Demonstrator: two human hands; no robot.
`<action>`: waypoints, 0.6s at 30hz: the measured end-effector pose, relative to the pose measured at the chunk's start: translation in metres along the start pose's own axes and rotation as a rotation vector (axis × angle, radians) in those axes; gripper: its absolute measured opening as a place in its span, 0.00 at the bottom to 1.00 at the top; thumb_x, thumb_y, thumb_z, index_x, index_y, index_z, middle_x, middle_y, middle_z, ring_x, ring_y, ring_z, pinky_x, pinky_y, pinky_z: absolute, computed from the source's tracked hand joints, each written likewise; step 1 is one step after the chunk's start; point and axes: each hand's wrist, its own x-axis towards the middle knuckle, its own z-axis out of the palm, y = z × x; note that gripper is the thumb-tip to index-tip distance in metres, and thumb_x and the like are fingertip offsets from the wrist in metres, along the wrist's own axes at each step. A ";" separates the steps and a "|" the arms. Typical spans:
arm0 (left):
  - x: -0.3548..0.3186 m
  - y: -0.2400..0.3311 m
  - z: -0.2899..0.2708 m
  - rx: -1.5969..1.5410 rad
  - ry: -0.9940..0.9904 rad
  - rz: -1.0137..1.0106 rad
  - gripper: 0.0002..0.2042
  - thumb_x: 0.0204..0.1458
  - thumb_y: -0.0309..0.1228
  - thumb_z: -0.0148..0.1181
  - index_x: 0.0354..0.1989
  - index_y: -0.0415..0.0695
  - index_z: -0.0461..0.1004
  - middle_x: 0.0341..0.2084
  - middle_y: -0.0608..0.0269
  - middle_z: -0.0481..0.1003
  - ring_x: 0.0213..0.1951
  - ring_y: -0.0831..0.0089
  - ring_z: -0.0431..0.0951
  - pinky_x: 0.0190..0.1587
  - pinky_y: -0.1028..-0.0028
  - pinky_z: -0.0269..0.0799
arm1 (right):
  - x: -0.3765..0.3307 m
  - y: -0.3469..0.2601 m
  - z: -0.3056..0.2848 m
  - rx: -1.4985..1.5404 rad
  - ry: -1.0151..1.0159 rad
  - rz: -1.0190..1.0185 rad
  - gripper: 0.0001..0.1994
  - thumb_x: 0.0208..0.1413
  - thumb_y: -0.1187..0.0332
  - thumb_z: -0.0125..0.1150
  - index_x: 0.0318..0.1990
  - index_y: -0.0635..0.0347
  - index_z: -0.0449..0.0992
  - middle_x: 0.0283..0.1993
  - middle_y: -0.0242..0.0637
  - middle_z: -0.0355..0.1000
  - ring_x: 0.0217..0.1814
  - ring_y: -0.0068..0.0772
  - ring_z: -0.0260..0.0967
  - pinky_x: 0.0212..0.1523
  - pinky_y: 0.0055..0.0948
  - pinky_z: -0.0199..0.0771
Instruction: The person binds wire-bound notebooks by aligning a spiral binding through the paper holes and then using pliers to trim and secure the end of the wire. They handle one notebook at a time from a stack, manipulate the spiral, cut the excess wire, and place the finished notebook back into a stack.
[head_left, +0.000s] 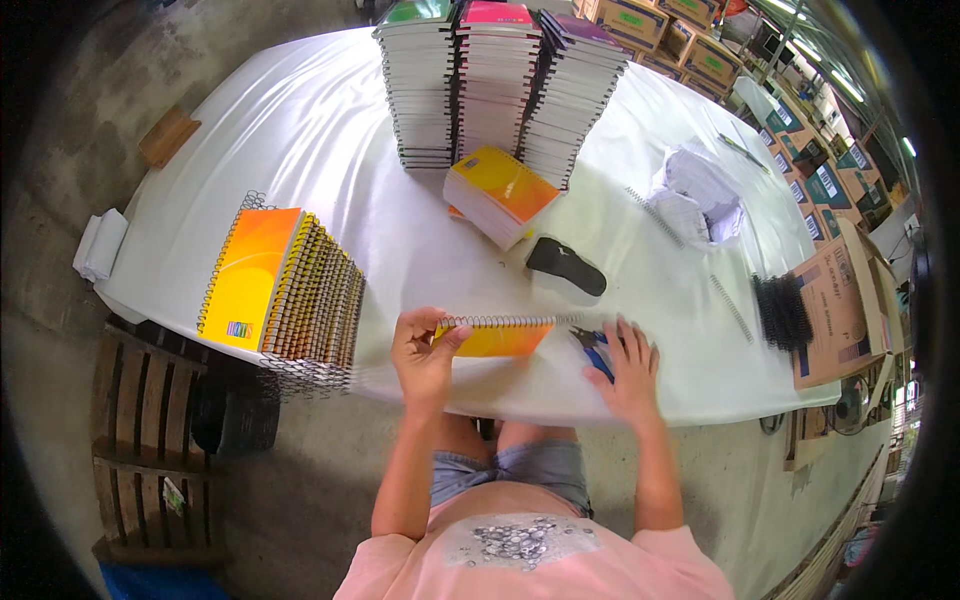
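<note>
My left hand [423, 360] is closed on the left end of a yellow-orange spiral notebook [500, 340], thumb on top. The notebook stands tilted near the table's front edge, its metal coil [490, 321] facing up. At its right end the coil runs out past the cover. Just right of it lie blue-handled pliers [597, 357] with dark jaws. Over their handles my right hand [628, 375] rests with fingers spread, its thumb near or touching a handle. A black, shoe-sole-shaped object [567, 266] lies beyond the notebook.
Bound yellow-orange notebooks [250, 270] are stacked at left. Tall book stacks [495, 90] stand at the back, with yellow books [500, 195] before them. Loose coils [731, 308], crumpled white wrapping [700, 195], a black coil bundle [782, 312] and a cardboard box [835, 310] are at right.
</note>
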 end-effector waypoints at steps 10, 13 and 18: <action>-0.013 0.036 0.023 0.558 -0.006 0.665 0.42 0.36 0.19 0.70 0.60 0.38 0.50 0.28 0.64 0.77 0.31 0.77 0.71 0.31 0.80 0.66 | 0.000 -0.119 -0.047 0.280 0.226 -0.342 0.20 0.50 0.64 0.60 0.53 0.42 0.73 0.49 0.41 0.62 0.51 0.44 0.59 0.53 0.52 0.54; -0.012 0.039 0.020 0.643 0.022 0.788 0.41 0.37 0.18 0.69 0.60 0.36 0.50 0.28 0.65 0.77 0.31 0.78 0.70 0.32 0.80 0.67 | 0.006 -0.131 -0.051 0.342 0.182 -0.386 0.20 0.50 0.63 0.60 0.53 0.39 0.73 0.49 0.40 0.62 0.51 0.43 0.59 0.52 0.53 0.55; -0.012 0.039 0.014 0.718 -0.014 0.871 0.35 0.38 0.13 0.63 0.57 0.34 0.53 0.30 0.62 0.77 0.30 0.76 0.72 0.30 0.79 0.71 | 0.008 -0.136 -0.046 0.366 0.206 -0.377 0.18 0.50 0.64 0.60 0.51 0.39 0.74 0.47 0.39 0.63 0.49 0.42 0.61 0.49 0.49 0.58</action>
